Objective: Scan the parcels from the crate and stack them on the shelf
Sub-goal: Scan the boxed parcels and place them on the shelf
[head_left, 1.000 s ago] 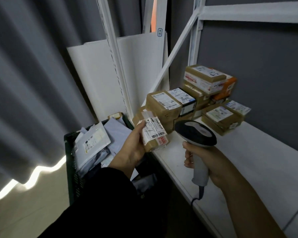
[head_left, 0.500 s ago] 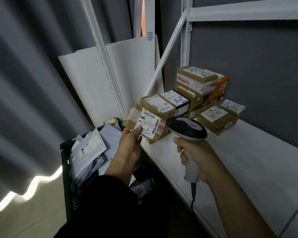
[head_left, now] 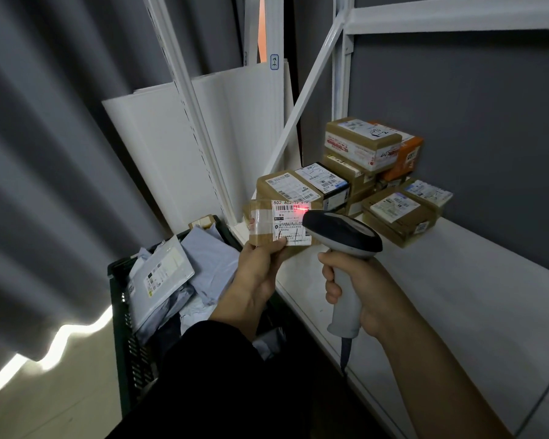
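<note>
Where the scanner's (head_left: 343,237) dark head crosses in front, the right edge of the held parcel's (head_left: 267,229) label is hidden, and the small print on that label is too fine to read beyond the large digits along its top. Most of the crate (head_left: 121,315) is covered by a dark sleeve (head_left: 222,375) and by the grey mailers (head_left: 210,261) piled in it. The scanner's cable runs out of sight below the handle.

The parcel is a small brown cardboard box bound with clear tape, its white label facing the camera. A red scan line glows on the barcode near the label's upper right. It is held in the air just in front of the shelf's (head_left: 457,296) left end, above the crate's far side and lower than the stacked parcels (head_left: 362,147) on the shelf.

The left hand (head_left: 257,277) grasps it from beneath, thumb pressed on the label's lower edge, fingers mostly out of sight behind the box. The right hand (head_left: 365,289) is clenched round the scanner's pale handle, 3 fingers showing on its front, the head aimed left at the label.
</note>
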